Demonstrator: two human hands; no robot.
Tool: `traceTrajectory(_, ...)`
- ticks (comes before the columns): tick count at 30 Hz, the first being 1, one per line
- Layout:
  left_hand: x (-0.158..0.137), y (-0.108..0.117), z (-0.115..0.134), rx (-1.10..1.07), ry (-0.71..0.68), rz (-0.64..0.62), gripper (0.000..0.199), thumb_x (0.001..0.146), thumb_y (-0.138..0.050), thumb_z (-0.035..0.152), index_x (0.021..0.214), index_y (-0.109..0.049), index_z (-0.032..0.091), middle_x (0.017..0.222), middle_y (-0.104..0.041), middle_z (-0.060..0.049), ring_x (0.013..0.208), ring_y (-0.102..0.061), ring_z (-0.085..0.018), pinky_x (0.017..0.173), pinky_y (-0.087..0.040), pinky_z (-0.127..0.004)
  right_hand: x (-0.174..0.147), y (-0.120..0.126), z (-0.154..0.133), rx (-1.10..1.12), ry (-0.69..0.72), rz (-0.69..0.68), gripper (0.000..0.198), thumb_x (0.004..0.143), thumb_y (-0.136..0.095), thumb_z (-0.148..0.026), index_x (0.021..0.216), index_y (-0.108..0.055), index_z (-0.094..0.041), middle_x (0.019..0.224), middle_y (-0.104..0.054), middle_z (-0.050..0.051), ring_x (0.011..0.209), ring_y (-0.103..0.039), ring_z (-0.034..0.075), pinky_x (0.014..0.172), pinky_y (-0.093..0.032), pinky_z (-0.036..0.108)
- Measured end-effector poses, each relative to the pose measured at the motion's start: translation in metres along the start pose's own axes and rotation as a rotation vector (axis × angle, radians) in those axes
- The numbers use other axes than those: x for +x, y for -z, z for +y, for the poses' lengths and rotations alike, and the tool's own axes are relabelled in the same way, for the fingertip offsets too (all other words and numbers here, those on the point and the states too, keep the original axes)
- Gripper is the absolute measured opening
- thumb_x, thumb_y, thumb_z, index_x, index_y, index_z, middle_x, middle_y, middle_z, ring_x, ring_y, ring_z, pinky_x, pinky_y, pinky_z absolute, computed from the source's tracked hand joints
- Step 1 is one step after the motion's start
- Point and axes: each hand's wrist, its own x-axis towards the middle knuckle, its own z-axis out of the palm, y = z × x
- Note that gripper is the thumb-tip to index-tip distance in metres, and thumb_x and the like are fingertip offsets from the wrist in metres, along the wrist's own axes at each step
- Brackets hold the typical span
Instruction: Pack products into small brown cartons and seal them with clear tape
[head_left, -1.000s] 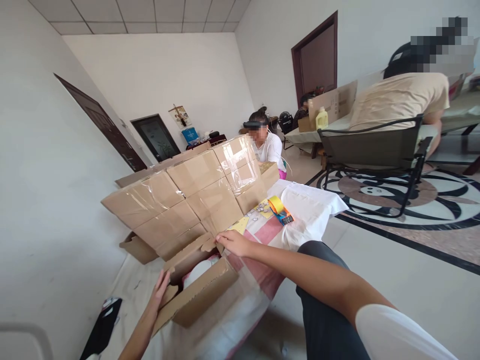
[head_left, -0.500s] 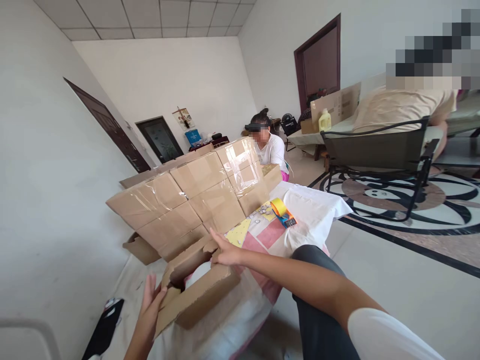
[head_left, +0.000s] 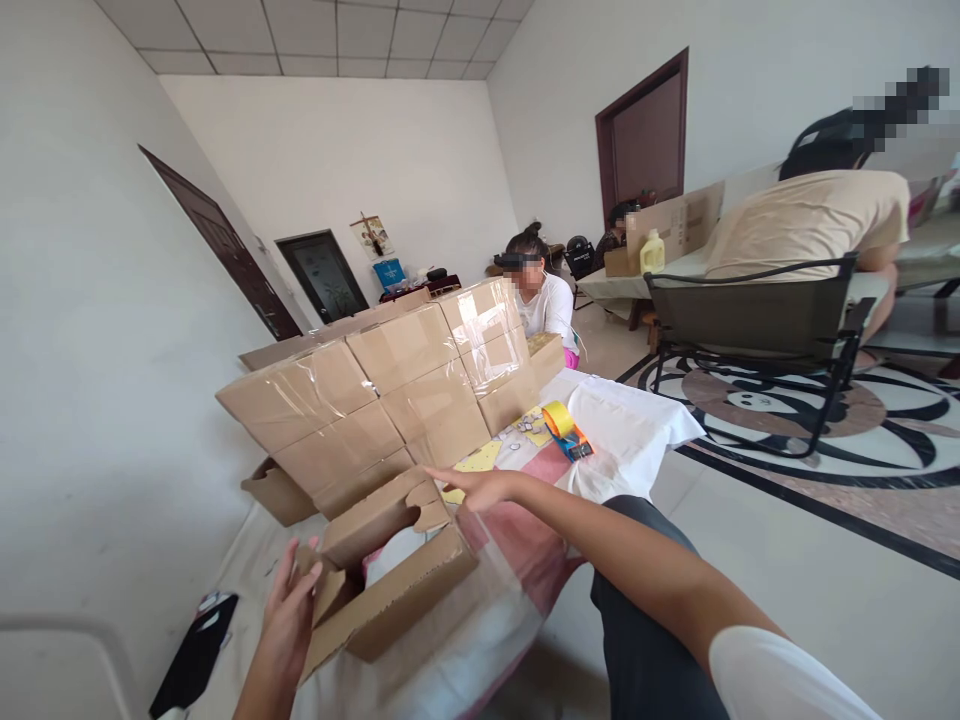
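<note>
An open cardboard box (head_left: 409,600) lies on the cloth-covered table, with something white and pink (head_left: 397,553), not clear in kind, inside it. At the box's near left end, my left hand (head_left: 289,600) has its fingers apart and touches a short flap (head_left: 328,592). My right hand (head_left: 476,490) is at the opposite end with fingers stretched out, beside another short flap (head_left: 427,508). Part of its palm side is hidden. Beyond the right hand, a tape dispenser (head_left: 574,442) with a yellow roll rests on the patterned cloth.
Taped cardboard boxes (head_left: 397,375) are stacked behind the open box. A dark flat object (head_left: 196,650) lies at the lower left. One person (head_left: 547,300) sits past the stack; another person (head_left: 810,220) leans forward in a folding chair (head_left: 750,310) at the right.
My left hand has shifted slightly left, and the flap beside it shows more. The right hand has drawn back to the right from the opening, leaving the far end flap in view.
</note>
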Motion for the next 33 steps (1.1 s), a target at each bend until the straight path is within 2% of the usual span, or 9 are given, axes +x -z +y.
traceTrajectory(3, 0.003, 0.001, -0.003, -0.063, -0.004, -0.018, 0.055, 0.094, -0.064, 0.035, 0.146, -0.048, 0.041, 0.151, -0.055, 0.002, 0.143, -0.047, -0.024, 0.117, -0.043, -0.041, -0.012, -0.01, -0.003, -0.147, -0.057, -0.108, 0.147, 0.049, -0.094, -0.027, 0.162, 0.0, -0.028, 0.171, -0.006, 0.01, 0.157, -0.016, 0.033, 0.127, -0.019, 0.044)
traceTrajectory(6, 0.01, 0.003, -0.009, -0.064, 0.012, 0.03, 0.055, 0.094, -0.062, 0.044, 0.147, -0.048, 0.04, 0.145, -0.06, 0.001, 0.137, -0.054, -0.024, 0.11, -0.051, -0.039, -0.012, -0.034, 0.0, -0.135, -0.028, 0.029, 0.144, 0.061, -0.089, -0.05, 0.161, 0.01, -0.02, 0.171, 0.0, 0.015, 0.158, -0.008, 0.031, 0.128, -0.012, 0.043)
traceTrajectory(14, 0.025, -0.001, -0.013, -0.048, -0.069, 0.051, 0.102, 0.064, -0.071, 0.009, 0.153, -0.036, 0.042, 0.148, -0.056, 0.002, 0.13, -0.059, -0.024, 0.085, -0.061, -0.029, 0.001, -0.056, 0.003, 0.063, -0.093, 0.294, 0.122, 0.071, -0.079, -0.06, 0.163, -0.012, -0.017, 0.17, -0.014, 0.016, 0.157, -0.017, 0.03, 0.128, -0.016, 0.044)
traceTrajectory(18, 0.029, 0.005, -0.002, -0.001, -0.203, 0.021, 0.065, 0.066, -0.07, 0.028, 0.131, -0.062, 0.03, 0.096, -0.073, 0.001, 0.105, -0.069, -0.024, 0.086, -0.059, -0.034, 0.005, -0.057, 0.003, 0.082, -0.15, 0.361, 0.112, 0.067, -0.083, -0.049, 0.159, -0.027, -0.02, 0.167, -0.026, 0.014, 0.155, -0.025, 0.032, 0.126, -0.021, 0.045)
traceTrajectory(21, 0.025, 0.008, 0.011, 0.45, -0.396, -0.164, 0.033, 0.071, -0.063, 0.047, 0.089, -0.075, 0.022, 0.083, -0.073, -0.005, 0.093, -0.07, -0.031, 0.094, -0.054, -0.048, 0.01, -0.067, 0.005, 0.116, -0.153, 0.444, 0.096, 0.066, -0.083, -0.039, 0.151, -0.042, -0.024, 0.148, -0.055, 0.011, 0.137, -0.052, 0.032, 0.114, -0.042, 0.045)
traceTrajectory(24, 0.006, -0.002, 0.019, 1.105, -0.662, -0.314, 0.031, 0.075, -0.064, 0.052, 0.086, -0.079, 0.027, 0.103, -0.077, -0.007, 0.107, -0.067, -0.034, 0.11, -0.038, -0.053, 0.016, -0.073, 0.007, 0.115, -0.146, 0.459, 0.08, 0.067, -0.081, -0.036, 0.14, -0.053, -0.024, 0.127, -0.069, 0.006, 0.116, -0.066, 0.028, 0.099, -0.053, 0.039)
traceTrajectory(28, -0.033, -0.033, 0.011, 1.344, -0.833, -0.404, 0.048, 0.077, -0.068, 0.054, 0.118, -0.074, 0.031, 0.132, -0.07, -0.007, 0.118, -0.063, -0.036, 0.106, -0.041, -0.048, 0.012, -0.041, -0.003, 0.031, -0.125, 0.479, 0.064, 0.065, -0.083, -0.031, 0.126, -0.064, -0.022, 0.116, -0.073, 0.004, 0.102, -0.071, 0.023, 0.09, -0.057, 0.033)
traceTrajectory(30, -0.047, -0.047, 0.003, 1.237, -0.768, -0.393, 0.061, 0.069, -0.076, 0.051, 0.126, -0.071, 0.03, 0.127, -0.071, -0.01, 0.119, -0.062, -0.04, 0.101, -0.043, -0.047, 0.001, -0.001, -0.011, -0.11, -0.141, 0.673, 0.056, 0.071, -0.079, -0.031, 0.124, -0.065, -0.02, 0.122, -0.071, 0.007, 0.109, -0.068, 0.024, 0.096, -0.054, 0.033)
traceTrajectory(33, -0.055, -0.056, -0.002, 0.995, -0.592, -0.335, 0.066, 0.056, -0.087, 0.042, 0.12, -0.073, 0.031, 0.117, -0.075, -0.011, 0.117, -0.061, -0.044, 0.106, -0.039, -0.05, -0.029, 0.07, -0.015, -0.217, -0.194, 0.98, 0.065, 0.083, -0.066, -0.032, 0.143, -0.047, -0.02, 0.154, -0.044, 0.013, 0.148, -0.033, 0.03, 0.121, -0.028, 0.045)
